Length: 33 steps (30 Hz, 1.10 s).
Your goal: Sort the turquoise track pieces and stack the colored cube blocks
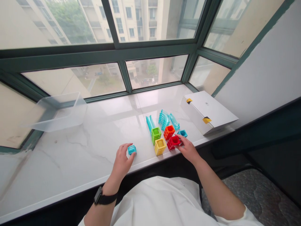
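My left hand point(121, 159) has its thumb and fingers around a small light-blue toy block point(132, 149) at the front of the sill. To the right, my right hand point(188, 149) grips the side of a dark red hollow block point(173, 142). A yellow block stack point(160, 146) stands just left of the red one. Behind these are a green block stack point(155, 135) and an orange-red block stack point(169, 132). Close beyond my right fingers sits a blue block point(182, 133).
Clear teal track pieces lie behind the blocks, among them a straight track point(150, 122) and a curved track point(164, 119). A transparent plastic bin point(61, 117) stands far left. A white box point(208, 110) is at the right, near the wall. Window frames point(155, 51) border the marble-look sill point(94, 141).
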Available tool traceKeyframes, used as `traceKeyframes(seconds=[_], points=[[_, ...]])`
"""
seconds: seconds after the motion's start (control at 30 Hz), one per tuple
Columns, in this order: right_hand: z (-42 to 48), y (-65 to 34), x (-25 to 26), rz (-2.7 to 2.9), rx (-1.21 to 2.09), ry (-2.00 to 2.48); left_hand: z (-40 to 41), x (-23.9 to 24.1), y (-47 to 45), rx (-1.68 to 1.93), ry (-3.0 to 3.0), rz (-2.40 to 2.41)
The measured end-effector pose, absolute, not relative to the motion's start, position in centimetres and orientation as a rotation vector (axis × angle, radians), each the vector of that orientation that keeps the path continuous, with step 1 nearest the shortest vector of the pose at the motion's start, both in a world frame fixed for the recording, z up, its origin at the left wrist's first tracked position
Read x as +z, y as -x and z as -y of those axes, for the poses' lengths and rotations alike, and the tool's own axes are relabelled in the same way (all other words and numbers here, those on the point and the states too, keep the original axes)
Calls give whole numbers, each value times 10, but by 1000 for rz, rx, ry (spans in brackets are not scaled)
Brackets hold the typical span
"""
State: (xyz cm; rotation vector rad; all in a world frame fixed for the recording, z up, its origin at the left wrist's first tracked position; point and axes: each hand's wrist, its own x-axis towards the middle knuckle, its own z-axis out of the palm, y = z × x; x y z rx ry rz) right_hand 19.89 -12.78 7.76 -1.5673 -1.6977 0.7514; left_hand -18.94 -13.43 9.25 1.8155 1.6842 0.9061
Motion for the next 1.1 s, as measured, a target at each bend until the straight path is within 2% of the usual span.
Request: traceKeyframes(seconds=[0.33, 0.53, 0.8, 1.1], points=[[126, -204, 73, 1733, 747, 1551, 127, 42, 193, 679, -1946, -1764], [131, -208, 80, 1781, 723, 1598, 124, 35, 199, 648, -1867, -1720], [143, -213, 136, 1868, 615, 1565, 124, 47, 200, 987, -1457, -1635], [139, -150, 185, 1812, 433, 1335, 131, 89, 188, 1256, -1059, -1288]])
